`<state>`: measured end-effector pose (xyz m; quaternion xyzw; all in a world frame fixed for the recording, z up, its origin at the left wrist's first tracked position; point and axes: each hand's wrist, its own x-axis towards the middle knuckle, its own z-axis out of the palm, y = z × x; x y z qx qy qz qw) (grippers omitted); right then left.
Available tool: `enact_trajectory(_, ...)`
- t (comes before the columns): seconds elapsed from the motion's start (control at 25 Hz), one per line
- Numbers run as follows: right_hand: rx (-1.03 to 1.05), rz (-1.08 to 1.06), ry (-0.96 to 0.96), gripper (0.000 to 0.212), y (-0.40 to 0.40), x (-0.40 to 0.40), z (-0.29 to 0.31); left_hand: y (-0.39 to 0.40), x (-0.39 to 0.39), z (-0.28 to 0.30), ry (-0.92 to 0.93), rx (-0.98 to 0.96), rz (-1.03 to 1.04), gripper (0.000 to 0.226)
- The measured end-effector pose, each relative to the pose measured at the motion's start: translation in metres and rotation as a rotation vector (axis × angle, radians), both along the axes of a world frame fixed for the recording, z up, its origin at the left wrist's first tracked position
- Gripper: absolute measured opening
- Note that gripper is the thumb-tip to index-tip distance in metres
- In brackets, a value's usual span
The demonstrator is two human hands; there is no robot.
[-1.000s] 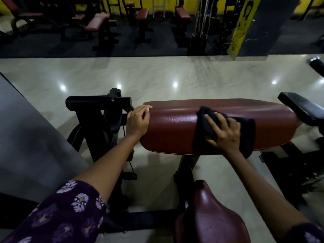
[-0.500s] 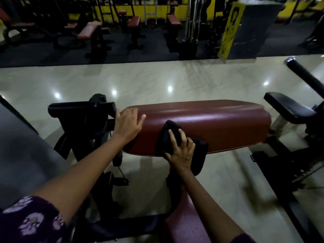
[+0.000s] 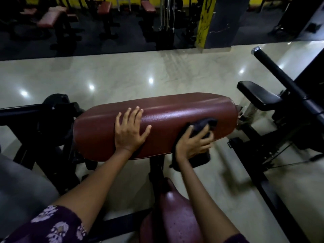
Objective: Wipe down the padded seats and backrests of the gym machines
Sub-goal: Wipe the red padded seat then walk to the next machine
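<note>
A long maroon padded arm rest [image 3: 175,113] lies across the middle of the view on a black frame. My left hand [image 3: 129,130] rests flat on its near face, fingers spread. My right hand [image 3: 192,142] presses a dark cloth [image 3: 203,127] against the pad's right part, fingers curled over the fabric; the cloth's lower end hangs below the pad's bottom edge. A maroon seat [image 3: 171,218] of the same machine sits just below, between my forearms.
Black frame arms [image 3: 43,111] jut out left of the pad. A black padded rest [image 3: 256,95] and a black bar [image 3: 284,76] stand at the right. Glossy pale floor [image 3: 122,76] lies beyond, then dark matting with several benches [image 3: 52,20] and a yellow pillar [image 3: 205,21].
My right hand has swept the cloth from the pad's middle-left over to its right part. My left hand has shifted from the pad's left end toward its middle.
</note>
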<state>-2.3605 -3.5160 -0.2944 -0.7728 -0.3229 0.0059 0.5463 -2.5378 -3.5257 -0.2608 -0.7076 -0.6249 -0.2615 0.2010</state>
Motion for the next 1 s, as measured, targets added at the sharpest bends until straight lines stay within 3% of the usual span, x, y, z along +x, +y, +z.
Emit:
enact_trajectory(0.12,0.009,0.26,-0.33,0.052,-0.021,-0.037,0.005,0.0,0.002,-0.004,0.011,0.041,-0.008,0.057)
enact_trajectory(0.2,0.052,0.464,-0.608,0.052,-0.019,-0.014,0.005,0.0,0.002,-0.005,0.017,0.058,0.0,0.056)
enact_trajectory(0.28,0.083,0.524,-0.718,0.05,-0.004,0.026,0.011,0.0,0.0,-0.005,0.019,0.065,0.013,0.057)
enact_trajectory(0.36,0.036,0.399,-0.637,0.046,0.017,0.069,0.026,0.001,0.001,-0.006,0.018,0.078,0.015,0.057)
enact_trajectory(0.56,-0.112,0.104,-0.06,0.057,0.069,0.176,0.048,0.004,0.007,-0.007,0.012,0.12,0.024,0.056)
enact_trajectory(0.76,-0.09,-0.149,0.098,0.065,0.046,0.117,0.017,0.006,0.008,-0.009,0.028,0.129,0.029,0.055)
enact_trajectory(0.88,-0.035,-0.068,0.029,0.055,0.017,0.041,0.011,0.005,0.007,-0.01,0.033,0.132,0.038,0.055)
enact_trajectory(1.0,-0.021,0.295,-0.479,0.053,-0.016,0.003,-0.005,0.004,0.004,-0.01,0.018,0.12,0.014,0.053)
